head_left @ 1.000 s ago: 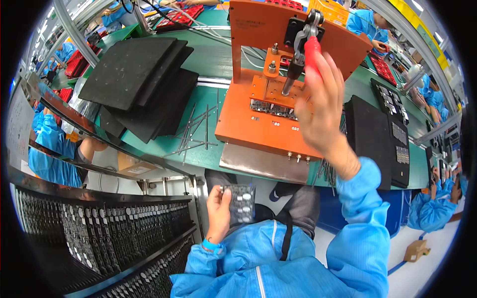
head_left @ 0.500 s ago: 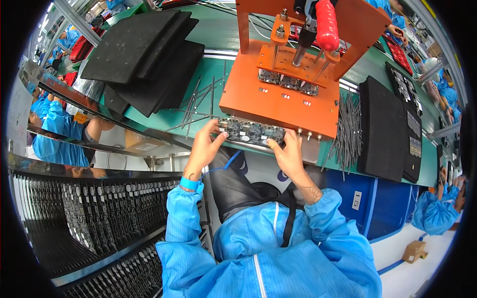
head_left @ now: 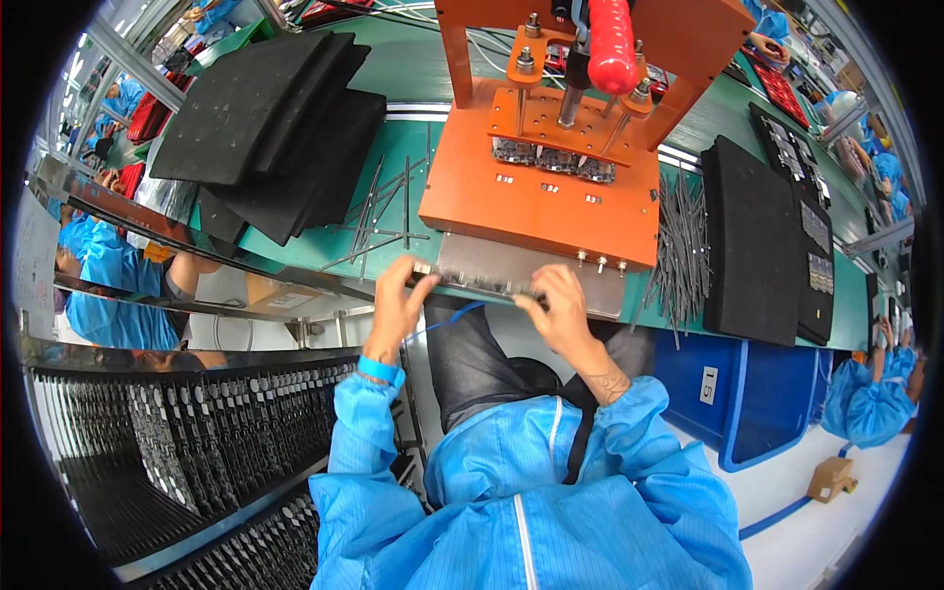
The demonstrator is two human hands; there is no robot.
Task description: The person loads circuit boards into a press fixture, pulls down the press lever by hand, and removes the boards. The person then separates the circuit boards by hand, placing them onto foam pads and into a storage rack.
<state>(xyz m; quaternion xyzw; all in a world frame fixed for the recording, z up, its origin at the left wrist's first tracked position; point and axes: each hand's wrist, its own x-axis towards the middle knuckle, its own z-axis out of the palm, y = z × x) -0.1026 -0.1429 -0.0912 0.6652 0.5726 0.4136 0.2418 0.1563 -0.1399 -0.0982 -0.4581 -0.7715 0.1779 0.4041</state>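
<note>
Between my hands is a long, narrow circuit board (head_left: 480, 288), tipped so that mostly its edge shows. My left hand (head_left: 399, 299) pinches one end and my right hand (head_left: 562, 309) the other. It lies over the front part of a bare metal plate (head_left: 492, 258), before an orange press fixture (head_left: 531, 221). Whether the board touches the plate I cannot tell. Under the fixture's upper plate sit more small circuit boards (head_left: 553, 161). A red lever grip (head_left: 612, 49) rises above them.
Thin dark strips (head_left: 680, 246) lie piled right of the fixture, others (head_left: 379, 211) scattered left. Black foam sheets (head_left: 246, 108) are stacked far left; another black pad (head_left: 752, 246) lies right. A rack of boards (head_left: 211, 433) stands lower left, a blue bin (head_left: 733, 393) lower right.
The board has turned from showing its component face to nearly edge-on. Both hands still grip its ends, and the metal plate behind it shows more. My view has shifted slightly.
</note>
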